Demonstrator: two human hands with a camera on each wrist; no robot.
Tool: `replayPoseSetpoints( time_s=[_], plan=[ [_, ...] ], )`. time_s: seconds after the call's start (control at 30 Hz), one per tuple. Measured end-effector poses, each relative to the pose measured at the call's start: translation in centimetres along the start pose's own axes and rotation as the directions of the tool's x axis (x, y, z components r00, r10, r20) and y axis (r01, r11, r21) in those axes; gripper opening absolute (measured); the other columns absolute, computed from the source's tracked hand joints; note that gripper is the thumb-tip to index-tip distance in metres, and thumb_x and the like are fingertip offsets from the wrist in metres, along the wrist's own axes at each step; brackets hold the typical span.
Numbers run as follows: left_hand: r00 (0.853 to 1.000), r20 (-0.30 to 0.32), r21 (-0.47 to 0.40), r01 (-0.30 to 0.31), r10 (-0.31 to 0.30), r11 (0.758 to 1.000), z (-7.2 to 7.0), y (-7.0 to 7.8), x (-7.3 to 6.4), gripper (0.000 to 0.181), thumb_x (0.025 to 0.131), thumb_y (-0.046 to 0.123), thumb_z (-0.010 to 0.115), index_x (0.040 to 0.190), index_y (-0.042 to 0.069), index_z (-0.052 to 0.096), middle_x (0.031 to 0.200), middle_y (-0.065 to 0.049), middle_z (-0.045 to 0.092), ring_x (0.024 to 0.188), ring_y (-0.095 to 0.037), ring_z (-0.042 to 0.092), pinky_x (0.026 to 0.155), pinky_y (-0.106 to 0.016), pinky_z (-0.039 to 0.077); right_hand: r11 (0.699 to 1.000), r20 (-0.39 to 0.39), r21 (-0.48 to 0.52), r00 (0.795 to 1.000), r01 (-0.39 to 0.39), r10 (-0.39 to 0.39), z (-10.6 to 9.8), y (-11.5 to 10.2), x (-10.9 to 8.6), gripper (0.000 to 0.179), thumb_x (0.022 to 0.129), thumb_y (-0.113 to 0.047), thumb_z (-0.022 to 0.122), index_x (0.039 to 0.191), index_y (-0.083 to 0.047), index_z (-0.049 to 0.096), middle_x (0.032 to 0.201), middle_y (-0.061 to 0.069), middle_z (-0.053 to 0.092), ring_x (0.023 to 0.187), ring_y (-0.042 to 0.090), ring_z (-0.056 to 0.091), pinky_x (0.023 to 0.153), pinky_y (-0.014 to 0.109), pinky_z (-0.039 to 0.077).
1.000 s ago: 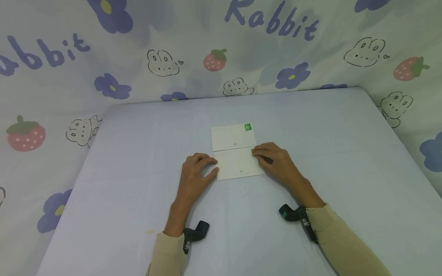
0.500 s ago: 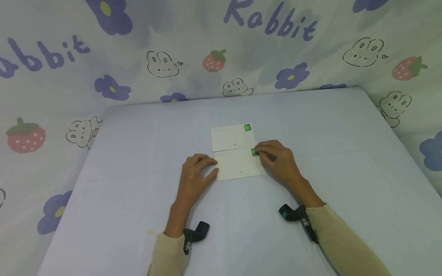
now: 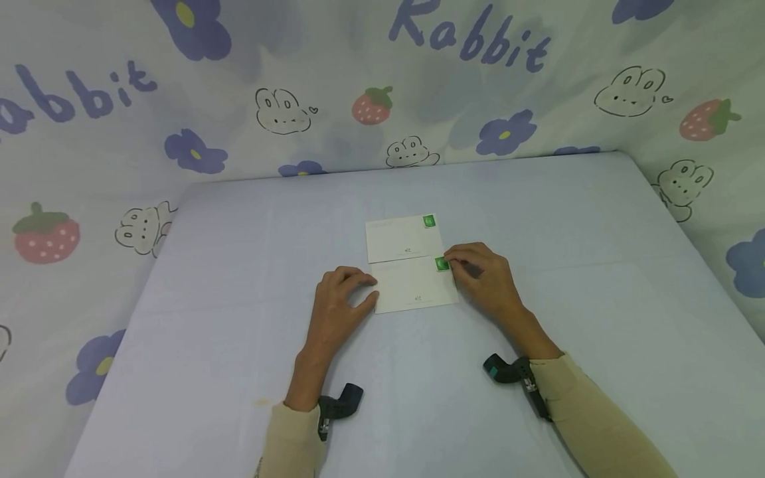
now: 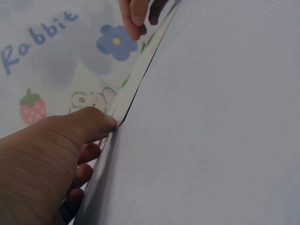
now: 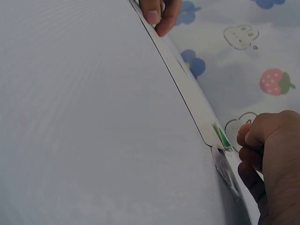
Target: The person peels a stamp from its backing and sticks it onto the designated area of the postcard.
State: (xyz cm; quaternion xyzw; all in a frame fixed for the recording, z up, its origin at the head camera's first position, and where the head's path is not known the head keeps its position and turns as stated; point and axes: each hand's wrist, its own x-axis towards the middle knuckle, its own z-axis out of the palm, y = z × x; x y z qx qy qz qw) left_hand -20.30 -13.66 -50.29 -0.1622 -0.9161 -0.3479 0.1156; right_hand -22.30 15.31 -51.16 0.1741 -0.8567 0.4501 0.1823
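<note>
Two white cards lie one beyond the other on the table, each with a green stamp at its upper right corner. My left hand (image 3: 340,305) touches the left edge of the near card (image 3: 409,287), thumb and fingertips apart. In the left wrist view, its thumb rests right at the card's end. My right hand (image 3: 487,279) is at the near card's stamp (image 3: 441,264), thumb and index finger together. In the right wrist view, a small gap separates the curled fingers (image 5: 251,136) from that stamp. The far card (image 3: 403,238) lies flat with its stamp (image 3: 429,221) showing.
A white cloth covers the table (image 3: 227,358). Behind it hangs a fabric backdrop (image 3: 335,79) printed with rabbits, strawberries and purple flowers. Dark wrist cameras sit on the left wrist (image 3: 342,402) and the right wrist (image 3: 507,369), below tan sleeves.
The right fingertips have slid slightly up and right off the near stamp, uncovering nearly all of it. My left hand and both cards have stayed in place.
</note>
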Motion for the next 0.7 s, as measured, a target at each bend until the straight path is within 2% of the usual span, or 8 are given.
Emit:
replayPoseSetpoints(
  time_s=[0.43,0.7],
  plan=[
    [1.0,-0.013,-0.012,0.003,-0.004,1.0,0.11,-0.35,-0.2,0.015,0.086,0.014,0.079,0.101,0.014,0.076,0.109,-0.003,0.063,0.1,-0.025,0.054,0.087,-0.042,0.042,0.998,-0.007,-0.003,0.998,-0.066,0.066,0.22,-0.17,0.0,0.012,0.093,-0.004,0.07,0.101,-0.009,0.077,0.112,-0.001,0.07,0.11,0.017,0.063,0.092,0.031,0.051],
    [0.999,-0.031,-0.048,0.017,-0.019,0.999,0.28,-0.54,-0.39,0.015,0.089,0.011,0.076,0.104,0.013,0.076,0.108,-0.002,0.064,0.099,-0.023,0.055,0.087,-0.04,0.042,0.997,-0.011,0.015,0.997,-0.074,0.074,0.45,0.01,-0.15,0.011,0.093,-0.003,0.07,0.1,-0.009,0.076,0.111,0.0,0.07,0.106,0.016,0.062,0.09,0.027,0.05]
  ],
)
